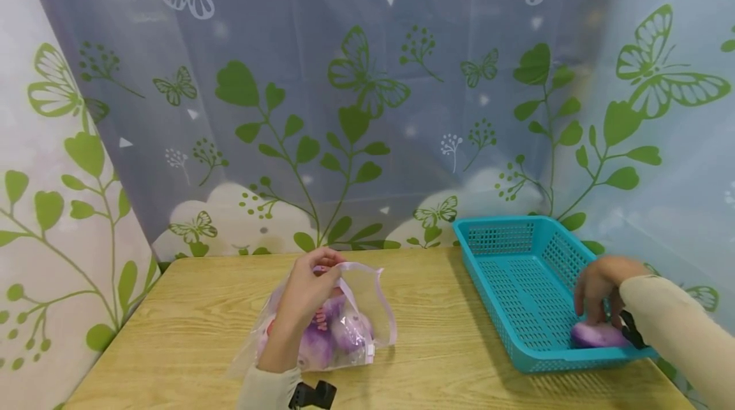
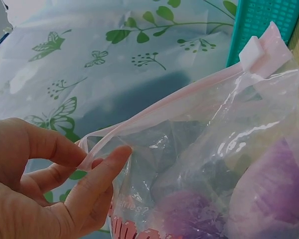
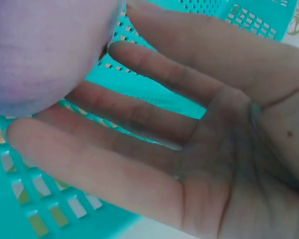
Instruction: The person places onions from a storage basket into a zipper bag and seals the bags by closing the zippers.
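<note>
My left hand (image 1: 310, 285) pinches the pink-edged mouth of a clear slider zip bag (image 1: 386, 308) between thumb and fingers. Inside the bag (image 2: 259, 104) lie several rounded purple-and-white things (image 2: 269, 194), their kind unclear; red print shows on the plastic. The white slider (image 2: 251, 54) sits near one end of the zip strip. Over at the right, my right hand (image 1: 603, 289) reaches down into a turquoise basket (image 1: 499, 308). Its fairly straight fingers (image 3: 139, 109) touch or nearly touch another rounded purple-and-white thing (image 3: 45, 50) at the basket's near right corner.
Bag and basket both stand on a light wood-grain table (image 1: 189, 308). Behind it hangs a grey-blue sheet (image 1: 430, 142) printed with butterflies and leaves. The basket's perforated walls rise around the right hand, and the sheet also runs along the right side.
</note>
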{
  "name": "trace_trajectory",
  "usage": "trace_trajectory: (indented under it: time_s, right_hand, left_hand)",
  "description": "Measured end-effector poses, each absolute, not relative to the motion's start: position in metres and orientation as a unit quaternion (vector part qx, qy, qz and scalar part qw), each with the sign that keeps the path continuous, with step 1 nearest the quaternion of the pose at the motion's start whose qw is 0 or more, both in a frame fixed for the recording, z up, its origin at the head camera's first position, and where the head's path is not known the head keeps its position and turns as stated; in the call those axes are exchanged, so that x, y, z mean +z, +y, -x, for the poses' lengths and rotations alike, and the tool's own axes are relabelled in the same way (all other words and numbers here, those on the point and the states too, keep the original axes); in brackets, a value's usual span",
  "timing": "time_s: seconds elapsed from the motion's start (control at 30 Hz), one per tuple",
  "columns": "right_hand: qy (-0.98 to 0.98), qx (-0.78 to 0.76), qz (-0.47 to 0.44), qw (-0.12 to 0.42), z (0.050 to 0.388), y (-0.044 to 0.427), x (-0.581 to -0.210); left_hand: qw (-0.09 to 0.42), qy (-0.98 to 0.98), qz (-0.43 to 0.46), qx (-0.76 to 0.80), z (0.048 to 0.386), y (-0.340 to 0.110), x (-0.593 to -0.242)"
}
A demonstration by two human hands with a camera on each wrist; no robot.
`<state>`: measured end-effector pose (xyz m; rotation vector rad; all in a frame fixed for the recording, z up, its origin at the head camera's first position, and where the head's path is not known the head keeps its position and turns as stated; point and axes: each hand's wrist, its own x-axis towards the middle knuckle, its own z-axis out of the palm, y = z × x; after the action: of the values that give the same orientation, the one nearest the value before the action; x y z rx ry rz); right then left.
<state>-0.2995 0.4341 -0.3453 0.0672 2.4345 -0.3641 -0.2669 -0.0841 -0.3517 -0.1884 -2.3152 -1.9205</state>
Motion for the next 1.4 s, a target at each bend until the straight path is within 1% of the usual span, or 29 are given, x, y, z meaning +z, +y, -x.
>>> trace_trajectory:
  time_s: [0.37,0.6,1.07,1.23,1.4]
  right_hand:
    - [0.92,-0.158,-0.008,0.359,0.307,0.418,-0.344]
    - [0.93,-0.075,0.021,0.36,0.313,0.409,-0.35]
    - [0.915,-0.117,0.003,0.386,0.314,0.399,-0.354]
    - [0.92,-0.112,0.005,0.376,0.314,0.397,-0.355]
    - [0.917,-0.139,0.002,0.374,0.315,0.398,-0.353]
  left_hand:
    - [0.062,-0.767,0.062,-0.635,0.267,-0.084,-0.35]
    - [0.061,-0.768,0.06,-0.635,0.267,-0.085,-0.349]
    - [0.066,-0.769,0.056,-0.633,0.265,-0.085,-0.35]
    - [0.067,-0.768,0.058,-0.634,0.265,-0.084,-0.351]
    - [0.067,-0.769,0.059,-0.633,0.265,-0.084,-0.35]
